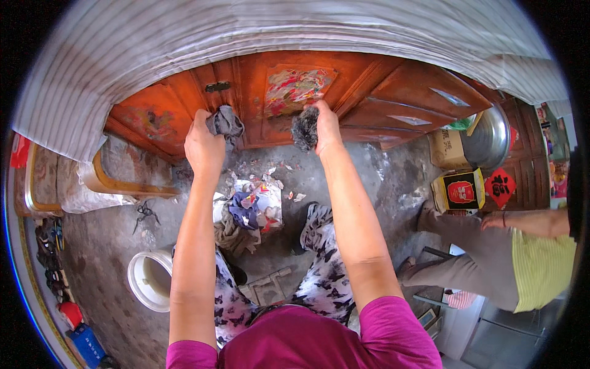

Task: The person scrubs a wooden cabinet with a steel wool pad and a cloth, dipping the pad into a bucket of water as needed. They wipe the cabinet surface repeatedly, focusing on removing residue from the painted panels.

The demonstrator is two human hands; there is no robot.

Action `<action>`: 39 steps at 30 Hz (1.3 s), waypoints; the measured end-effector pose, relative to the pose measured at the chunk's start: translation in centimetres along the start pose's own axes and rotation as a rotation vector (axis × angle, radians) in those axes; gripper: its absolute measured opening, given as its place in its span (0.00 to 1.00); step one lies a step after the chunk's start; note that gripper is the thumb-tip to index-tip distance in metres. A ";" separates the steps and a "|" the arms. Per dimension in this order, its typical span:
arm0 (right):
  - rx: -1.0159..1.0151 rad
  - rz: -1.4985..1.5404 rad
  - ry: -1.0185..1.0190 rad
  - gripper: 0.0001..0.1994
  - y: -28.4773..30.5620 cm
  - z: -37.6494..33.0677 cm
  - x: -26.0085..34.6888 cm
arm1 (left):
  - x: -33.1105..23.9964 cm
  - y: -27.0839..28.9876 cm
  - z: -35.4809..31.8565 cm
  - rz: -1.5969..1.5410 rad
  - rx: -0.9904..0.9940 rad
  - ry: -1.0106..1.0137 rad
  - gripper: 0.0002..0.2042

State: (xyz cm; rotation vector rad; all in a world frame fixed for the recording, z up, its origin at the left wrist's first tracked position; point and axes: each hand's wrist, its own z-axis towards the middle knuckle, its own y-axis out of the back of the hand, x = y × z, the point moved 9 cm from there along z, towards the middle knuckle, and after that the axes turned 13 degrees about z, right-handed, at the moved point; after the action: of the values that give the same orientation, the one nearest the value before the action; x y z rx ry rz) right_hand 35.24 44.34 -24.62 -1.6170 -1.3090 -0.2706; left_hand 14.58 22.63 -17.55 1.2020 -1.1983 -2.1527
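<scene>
In front of me stands a reddish-brown wooden cabinet [249, 92] with a patch of torn, colourful paper remnants [299, 85] on one door panel. My left hand [204, 144] is closed around a crumpled grey rag [227, 124] near the door's dark handle plate [217, 87]. My right hand [329, 128] grips a dark grey, fuzzy steel wool scrubber [304, 130], just below the patch. I cannot tell whether the scrubber touches the wood. A second worn, discoloured patch [150, 121] marks the left door.
Paper scraps and cloths [246, 209] lie on the concrete floor between my feet. A white bucket [150, 280] of cloudy water stands to my left. Another person [491, 264] is at my right, near cardboard boxes [447, 149] and a metal basin [491, 138]. Striped sheeting [295, 27] hangs over the cabinet top.
</scene>
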 end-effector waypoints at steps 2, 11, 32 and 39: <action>-0.026 -0.034 0.077 0.13 0.9 0.3 0.4 | 0.0 -0.1 0.0 -0.008 -0.004 -0.008 0.19; -0.149 0.054 0.220 0.09 0.1 -2.3 3.4 | 0.1 0.0 -0.1 0.012 0.015 0.004 0.20; 0.029 0.005 -0.131 0.10 -0.3 -4.2 -1.3 | 0.4 0.0 0.0 0.004 0.006 0.014 0.19; -0.001 0.114 0.029 0.16 -1.0 -1.2 2.1 | -0.1 0.1 0.0 -0.001 0.002 0.004 0.19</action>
State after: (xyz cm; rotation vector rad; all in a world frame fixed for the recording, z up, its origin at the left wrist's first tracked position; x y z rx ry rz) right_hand 35.67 44.56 -22.08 -1.6760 -1.1903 -0.2246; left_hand 14.62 22.60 -17.42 1.2072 -1.1990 -2.1491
